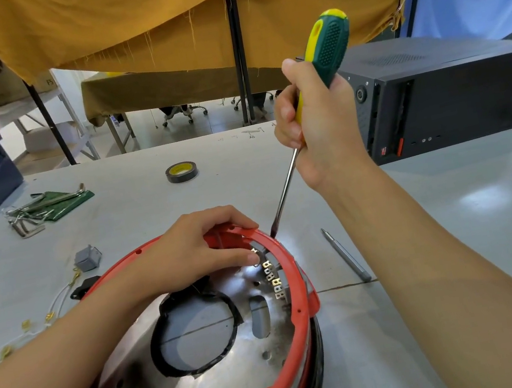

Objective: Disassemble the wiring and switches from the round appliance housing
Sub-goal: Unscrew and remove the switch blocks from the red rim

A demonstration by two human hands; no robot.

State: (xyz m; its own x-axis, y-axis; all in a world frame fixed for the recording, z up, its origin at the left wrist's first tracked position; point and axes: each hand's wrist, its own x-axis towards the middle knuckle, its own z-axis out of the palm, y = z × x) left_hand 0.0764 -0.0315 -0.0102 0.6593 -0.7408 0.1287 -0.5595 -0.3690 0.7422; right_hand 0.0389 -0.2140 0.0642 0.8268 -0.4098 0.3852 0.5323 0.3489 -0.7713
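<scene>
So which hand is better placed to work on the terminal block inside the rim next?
Probably the right hand: it grips the screwdriver, tip just outside the red housing. The left hand steadies the rim.

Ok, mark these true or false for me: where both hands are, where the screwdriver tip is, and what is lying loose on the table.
1. The right hand grips a green and yellow screwdriver. True.
2. Its tip is inside the red housing. False: it meets the rim from outside.
3. The left hand rests on the far rim, fingers by the brass terminals. True.
4. The tape roll lies inside the housing. False: it lies on the table.
5. A grey switch lies loose on the table. True.
</scene>
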